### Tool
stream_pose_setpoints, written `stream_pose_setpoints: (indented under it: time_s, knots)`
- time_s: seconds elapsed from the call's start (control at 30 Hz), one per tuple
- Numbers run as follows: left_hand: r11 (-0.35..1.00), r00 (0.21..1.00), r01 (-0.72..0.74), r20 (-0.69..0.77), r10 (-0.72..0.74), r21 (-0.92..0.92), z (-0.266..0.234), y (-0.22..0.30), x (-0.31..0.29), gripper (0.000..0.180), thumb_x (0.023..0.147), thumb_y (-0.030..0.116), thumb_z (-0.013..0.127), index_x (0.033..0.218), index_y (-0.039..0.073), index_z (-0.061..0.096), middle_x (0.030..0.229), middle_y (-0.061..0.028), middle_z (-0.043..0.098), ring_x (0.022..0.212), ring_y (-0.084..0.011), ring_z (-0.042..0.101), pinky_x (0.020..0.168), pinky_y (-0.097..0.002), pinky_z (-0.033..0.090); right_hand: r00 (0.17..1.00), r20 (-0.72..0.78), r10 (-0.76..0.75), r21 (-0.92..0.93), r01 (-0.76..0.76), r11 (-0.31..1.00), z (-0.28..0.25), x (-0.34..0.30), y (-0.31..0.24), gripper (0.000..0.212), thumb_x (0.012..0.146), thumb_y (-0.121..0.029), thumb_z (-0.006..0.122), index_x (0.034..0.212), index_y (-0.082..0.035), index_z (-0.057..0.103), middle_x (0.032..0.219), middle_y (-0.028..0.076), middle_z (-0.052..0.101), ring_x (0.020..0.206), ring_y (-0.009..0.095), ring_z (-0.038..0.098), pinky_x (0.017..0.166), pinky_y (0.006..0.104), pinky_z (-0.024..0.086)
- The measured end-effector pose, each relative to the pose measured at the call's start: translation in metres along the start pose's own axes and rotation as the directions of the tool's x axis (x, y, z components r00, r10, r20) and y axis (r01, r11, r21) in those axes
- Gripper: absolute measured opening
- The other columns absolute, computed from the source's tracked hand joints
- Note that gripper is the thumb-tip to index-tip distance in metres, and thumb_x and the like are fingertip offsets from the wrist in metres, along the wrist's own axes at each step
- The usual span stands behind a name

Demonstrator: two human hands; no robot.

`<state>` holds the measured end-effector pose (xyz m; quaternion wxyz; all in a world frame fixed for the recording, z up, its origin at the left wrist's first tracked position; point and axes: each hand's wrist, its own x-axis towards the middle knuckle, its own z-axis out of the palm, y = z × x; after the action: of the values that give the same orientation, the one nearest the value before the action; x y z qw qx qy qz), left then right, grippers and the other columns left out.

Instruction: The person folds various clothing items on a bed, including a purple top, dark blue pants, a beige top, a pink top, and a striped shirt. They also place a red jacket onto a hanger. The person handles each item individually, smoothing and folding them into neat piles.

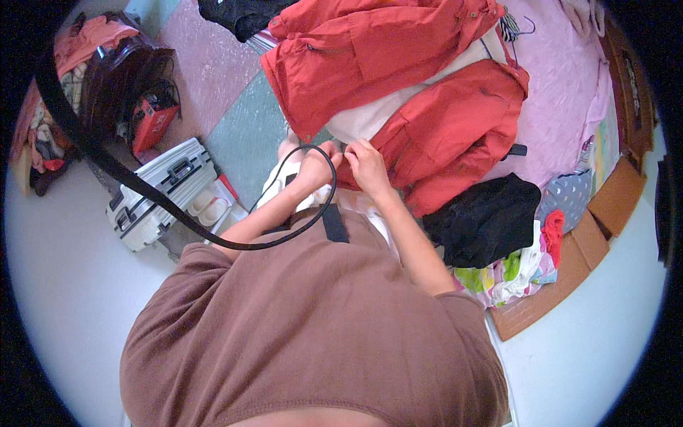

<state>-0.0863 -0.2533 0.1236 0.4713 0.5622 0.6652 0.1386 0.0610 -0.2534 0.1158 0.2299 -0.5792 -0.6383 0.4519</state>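
A red jacket (455,128) is spread out in front of me, its pale lining (370,117) showing between the two red halves. At its near edge, close to my lap, my left hand (317,169) and my right hand (366,167) are almost touching. Both have bent fingers pinched together. A bit of red cloth shows between them, and the jacket's edge seems to be in both grips, though the fingertips hide the exact spot. A black cable (331,196) loops across my left hand and forearm.
Right of me lie a black garment (487,220), a pile of colourful clothes (523,274) and brown cardboard (551,292). Pink bedding (555,99) extends beyond. On the left stand a silver suitcase (171,185), a red box (154,121) and a dark bag (121,85). A hanger hook (525,27) pokes out at the back.
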Motion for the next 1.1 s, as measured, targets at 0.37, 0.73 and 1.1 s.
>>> stream_pose_setpoints:
  time_s: [0.37, 0.73, 1.1]
  knots:
    - [0.992, 0.998, -0.053, 0.023, 0.051, 0.111, -0.007, 0.000, -0.001, 0.017, 0.078, 0.016, 0.055, 0.075, 0.001, 0.049, 0.066, -0.0207, 0.056, 0.065, -0.0376, 0.058, 0.056, -0.0449, 0.045, 0.995, -0.043, 0.095, 0.088, -0.091, 0.992, 0.006, -0.003, -0.010, 0.006, 0.078, -0.005, 0.054, 0.080, 0.000, 0.053, 0.081, 0.018, 0.054, 0.077, 0.037, 0.055, 0.065, 0.0431, 0.043]
    - [0.902, 0.912, -0.406, -0.124, 0.391, -0.143, -0.010, -0.006, 0.008, 0.017, 0.074, 0.010, 0.067, 0.080, 0.002, 0.053, 0.090, -0.0089, 0.058, 0.084, -0.0227, 0.057, 0.077, -0.0321, 0.045, 0.935, 0.089, 0.342, 0.563, -0.331, 0.757, -0.002, -0.007, 0.002, 0.006, 0.081, 0.001, 0.054, 0.087, 0.003, 0.055, 0.075, 0.009, 0.058, 0.067, 0.017, 0.061, 0.064, 0.0274, 0.050]
    - [0.822, 0.935, 0.214, 0.356, -0.014, -0.528, -0.012, -0.010, -0.006, 0.015, 0.082, 0.011, 0.061, 0.092, 0.001, 0.061, 0.078, -0.0053, 0.062, 0.066, -0.0120, 0.058, 0.056, -0.0249, 0.049, 0.993, 0.046, -0.106, 0.105, 0.101, 0.989, -0.022, -0.011, -0.017, 0.018, 0.075, -0.005, 0.062, 0.090, -0.001, 0.056, 0.086, 0.011, 0.053, 0.079, 0.026, 0.057, 0.070, 0.0329, 0.047]
